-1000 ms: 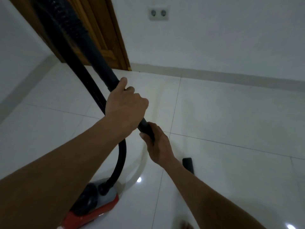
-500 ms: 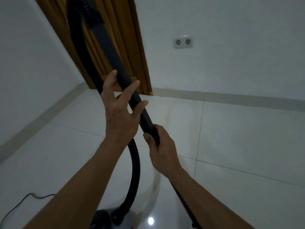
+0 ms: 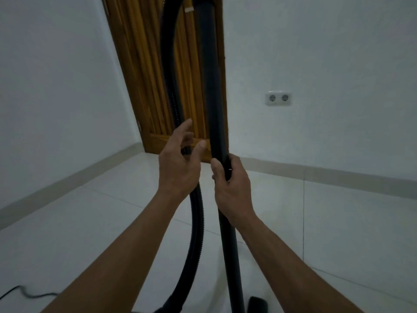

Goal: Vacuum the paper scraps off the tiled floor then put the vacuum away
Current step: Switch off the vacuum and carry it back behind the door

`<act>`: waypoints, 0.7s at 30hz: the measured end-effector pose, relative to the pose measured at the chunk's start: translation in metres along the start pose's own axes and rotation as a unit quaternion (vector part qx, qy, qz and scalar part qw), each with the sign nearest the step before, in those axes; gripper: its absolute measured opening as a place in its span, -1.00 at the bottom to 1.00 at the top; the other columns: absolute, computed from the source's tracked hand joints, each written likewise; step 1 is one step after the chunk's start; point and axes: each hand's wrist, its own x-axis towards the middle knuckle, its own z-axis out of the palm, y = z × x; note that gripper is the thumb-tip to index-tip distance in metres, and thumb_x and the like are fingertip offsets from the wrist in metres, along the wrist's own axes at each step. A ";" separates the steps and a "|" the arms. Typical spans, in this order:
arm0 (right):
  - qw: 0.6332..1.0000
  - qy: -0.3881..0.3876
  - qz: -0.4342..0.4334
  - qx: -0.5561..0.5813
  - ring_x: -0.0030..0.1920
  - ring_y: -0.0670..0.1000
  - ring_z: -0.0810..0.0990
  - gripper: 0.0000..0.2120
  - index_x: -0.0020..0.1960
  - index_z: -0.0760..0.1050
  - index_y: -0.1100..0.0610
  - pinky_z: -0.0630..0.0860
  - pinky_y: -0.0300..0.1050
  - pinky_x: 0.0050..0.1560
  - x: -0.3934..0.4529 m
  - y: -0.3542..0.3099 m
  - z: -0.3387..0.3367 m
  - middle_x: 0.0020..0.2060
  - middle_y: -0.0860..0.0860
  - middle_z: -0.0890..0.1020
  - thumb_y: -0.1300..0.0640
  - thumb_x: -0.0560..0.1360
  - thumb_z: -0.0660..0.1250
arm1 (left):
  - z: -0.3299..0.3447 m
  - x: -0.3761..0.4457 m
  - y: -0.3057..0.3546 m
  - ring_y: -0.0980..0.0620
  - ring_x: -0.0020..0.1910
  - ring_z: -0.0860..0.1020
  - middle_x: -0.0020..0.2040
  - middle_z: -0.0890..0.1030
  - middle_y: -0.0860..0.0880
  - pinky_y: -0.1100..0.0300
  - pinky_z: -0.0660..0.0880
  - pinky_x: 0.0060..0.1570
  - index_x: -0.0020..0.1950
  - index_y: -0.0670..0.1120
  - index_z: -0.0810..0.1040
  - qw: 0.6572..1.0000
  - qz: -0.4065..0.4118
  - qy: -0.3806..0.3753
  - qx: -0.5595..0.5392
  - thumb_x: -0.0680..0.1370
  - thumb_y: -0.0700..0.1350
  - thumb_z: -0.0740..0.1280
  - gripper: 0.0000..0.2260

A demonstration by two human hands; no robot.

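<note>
Since a moment ago I've swung the wand upright before the door. My right hand grips it; my left hand, fingers loose, sits at the hose just left.

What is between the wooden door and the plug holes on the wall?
Only bare white wall lies between the wooden door and the double socket, as the head view shows.

The vacuum wand is showing smooth matte black, and the ribbed hose is showing black too. The door is glowing amber with vertical grain. The floor tiles are gleaming glossy white, the skirting is running grey-beige, and the socket plate is showing white.
</note>
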 end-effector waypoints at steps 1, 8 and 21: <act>1.000 0.002 -0.007 -0.001 -0.02 -0.13 0.60 -0.81 0.22 0.43 -0.04 0.52 -0.42 -0.14 -0.001 0.001 0.003 -0.04 -0.08 0.61 -0.07 0.65 0.23 | -0.004 -0.012 -0.011 0.14 0.11 0.55 0.13 0.58 0.06 0.24 0.55 0.06 0.44 0.03 0.37 1.000 -0.026 0.008 0.000 0.57 -0.05 0.35 -0.56; 0.999 0.002 -0.034 -0.002 -0.09 -0.08 0.59 -0.73 0.18 0.48 0.06 0.51 -0.29 -0.15 -0.005 0.008 0.035 -0.11 -0.02 0.60 -0.11 0.63 0.25 | -0.016 -0.140 -0.099 -0.01 0.21 0.48 0.32 0.49 -0.13 0.13 0.41 0.17 0.47 -0.01 0.30 0.952 -0.294 -0.083 0.012 0.60 0.08 0.25 -0.54; 0.999 0.047 -0.006 0.019 0.04 0.05 0.62 -0.62 0.27 0.47 0.07 0.62 0.08 0.10 0.010 0.013 0.063 0.00 0.02 0.63 -0.17 0.61 0.27 | 0.006 -0.220 -0.160 0.01 0.02 0.53 0.14 0.56 -0.06 0.16 0.44 -0.02 0.44 -0.07 0.31 0.815 -0.489 -0.276 -0.146 0.20 -0.04 0.42 -0.20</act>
